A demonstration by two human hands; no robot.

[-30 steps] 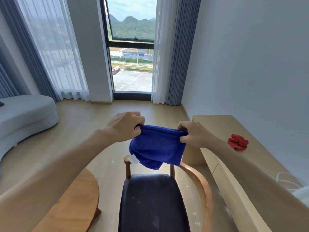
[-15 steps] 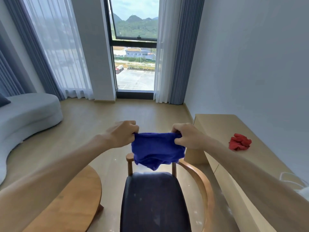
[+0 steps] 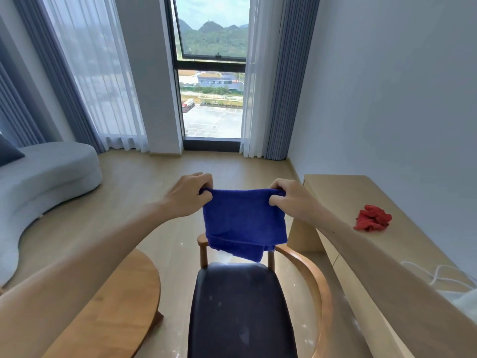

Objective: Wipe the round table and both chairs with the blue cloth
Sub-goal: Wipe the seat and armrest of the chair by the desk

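- My left hand (image 3: 189, 196) and right hand (image 3: 291, 200) each pinch a top corner of the deep-blue terry cloth (image 3: 244, 223). Each grip is curled tight on the fabric, so the cloth hangs doubled in the air between them.
- The cloth hangs above the back rail of the wooden armchair with the dark padded seat (image 3: 240, 306), apparently clear of it.
- I judge this the folding step, readying a pad before wiping; nothing shows any surface wiped yet.
- Next I would gather the cloth into one hand and bring it down flat on a surface.
- The round wooden counter (image 3: 124, 298) sits at my lower left, just beside the chair.
- To my right, a long pale counter (image 3: 343, 197) carries a crumpled red rag (image 3: 373, 221); a grey sofa (image 3: 49, 174), a wood floor and a curtained window fill out the room.
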